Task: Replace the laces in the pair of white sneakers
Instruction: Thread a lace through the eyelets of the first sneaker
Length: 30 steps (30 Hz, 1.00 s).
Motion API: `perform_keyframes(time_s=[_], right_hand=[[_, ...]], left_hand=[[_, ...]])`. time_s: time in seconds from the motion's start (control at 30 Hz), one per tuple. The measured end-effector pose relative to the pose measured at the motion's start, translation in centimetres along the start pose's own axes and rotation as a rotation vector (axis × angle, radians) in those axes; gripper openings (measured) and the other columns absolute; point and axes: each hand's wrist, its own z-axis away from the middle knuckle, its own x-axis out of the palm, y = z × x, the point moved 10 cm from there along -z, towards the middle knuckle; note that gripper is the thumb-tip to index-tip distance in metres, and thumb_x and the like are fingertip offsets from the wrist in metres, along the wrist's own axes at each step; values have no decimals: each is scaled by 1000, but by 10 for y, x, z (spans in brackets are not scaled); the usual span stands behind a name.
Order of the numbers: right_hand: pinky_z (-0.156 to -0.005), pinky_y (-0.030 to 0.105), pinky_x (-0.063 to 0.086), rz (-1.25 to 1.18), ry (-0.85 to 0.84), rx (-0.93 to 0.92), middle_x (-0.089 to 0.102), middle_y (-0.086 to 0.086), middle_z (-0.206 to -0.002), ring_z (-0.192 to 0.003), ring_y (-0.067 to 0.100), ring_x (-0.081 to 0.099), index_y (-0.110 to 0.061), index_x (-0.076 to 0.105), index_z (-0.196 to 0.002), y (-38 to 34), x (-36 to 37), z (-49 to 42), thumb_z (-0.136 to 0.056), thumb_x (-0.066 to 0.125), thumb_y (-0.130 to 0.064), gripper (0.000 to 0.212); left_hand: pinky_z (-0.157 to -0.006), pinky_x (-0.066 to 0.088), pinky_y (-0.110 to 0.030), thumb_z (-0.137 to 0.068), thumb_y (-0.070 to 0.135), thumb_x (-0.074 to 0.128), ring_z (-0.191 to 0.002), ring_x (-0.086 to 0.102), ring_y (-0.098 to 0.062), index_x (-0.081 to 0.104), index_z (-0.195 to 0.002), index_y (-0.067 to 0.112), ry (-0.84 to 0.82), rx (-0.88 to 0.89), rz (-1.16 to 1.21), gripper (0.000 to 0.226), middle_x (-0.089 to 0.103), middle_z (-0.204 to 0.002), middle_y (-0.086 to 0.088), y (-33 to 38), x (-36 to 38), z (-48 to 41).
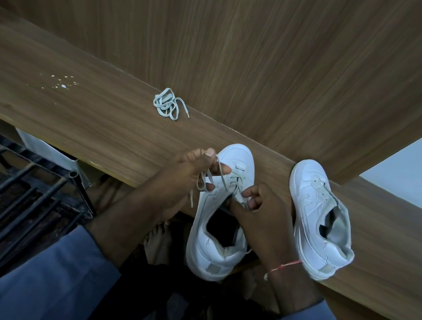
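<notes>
Left hand [190,176] grip pinches the sneaker's [204,249] lace [222,176]; right hand [254,210] pinches it at the eyelets. Second sneaker [312,221] at 3 o'clock, spare lace [167,104] at 11.

The held sneaker [204,249] is white with a grey heel tab. The second sneaker [312,221], right of the fingers [202,159], is white too. The threaded lace [222,175] between the fingers and the loose lace [167,104] beyond them are pale grey. The desk [81,108] is brown wood-grain, the sleeve [38,285] blue, the wrist thread [286,265] red.

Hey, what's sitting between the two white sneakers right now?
Head view: the right hand and wrist fill that gap, pinching the lace of the sneaker being laced; the other sneaker lies alongside.
</notes>
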Motion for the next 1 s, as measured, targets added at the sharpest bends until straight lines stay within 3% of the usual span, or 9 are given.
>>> perform_keyframes(time_s=[0.07,0.23,0.37,0.5,0.67,0.8,0.9,1.0], right_hand=[[-50,13,40,18,4,25,60,-6,-63,-57,0,55,-24,61,-78,3,-4,-1,-72,82,-42,29],[-54,25,42,48,-58,36,60,-5,-56,-52,7,53,-16,61,-66,3,-7,-5,-73,81,-44,35],[-60,33,45,-51,-118,-24,61,0,-64,-58,10,52,-15,56,-64,-6,-10,-10,-82,73,-44,38],[-62,37,47,-171,-87,-32,64,6,-61,-56,14,53,-12,59,-70,-9,-15,-16,-85,71,-41,35],[-64,33,44,82,-270,19,64,1,-65,-60,9,55,-11,64,-69,6,1,-15,-90,63,-45,40],[-52,19,34,105,-425,5,52,-11,-50,-46,1,43,-14,62,-62,6,4,-7,-87,68,-46,42],[-56,25,39,104,-555,10,54,-5,-55,-52,4,45,-9,63,-65,9,14,0,-85,70,-48,45],[-50,27,42,-33,-618,112,59,1,-58,-54,14,53,-11,60,-67,12,25,7,-91,64,-43,40]], left_hand=[[-55,47,-22,-101,28,43,-54,56,-10,52,-83,12,9,-63,42,25,66,-75,-3,-9,0,1],[-49,42,-19,-98,27,51,-50,51,-7,52,-88,11,148,-50,-312,19,59,-67,-2,-23,-12,3],[-61,45,-24,-95,29,55,-56,53,-6,57,-89,17,172,41,-560,13,59,-67,4,-18,-9,1],[-56,38,-10,-95,29,55,-58,50,1,60,-84,14,71,150,-807,19,58,-68,10,-4,5,3],[-56,38,-12,-91,32,62,-60,50,2,60,-78,12,-114,163,-885,24,55,-66,9,-3,16,5],[-62,43,-18,-89,28,65,-67,56,-1,63,-84,17,-224,164,-937,13,65,-78,4,-6,19,5],[-71,45,-24,-88,28,66,-78,60,-7,66,-91,15,-266,167,-988,13,68,-86,1,-10,20,6],[-66,41,-22,-91,30,62,-71,56,-9,62,-85,13,-261,217,-1067,18,63,-79,5,-11,22,5]])
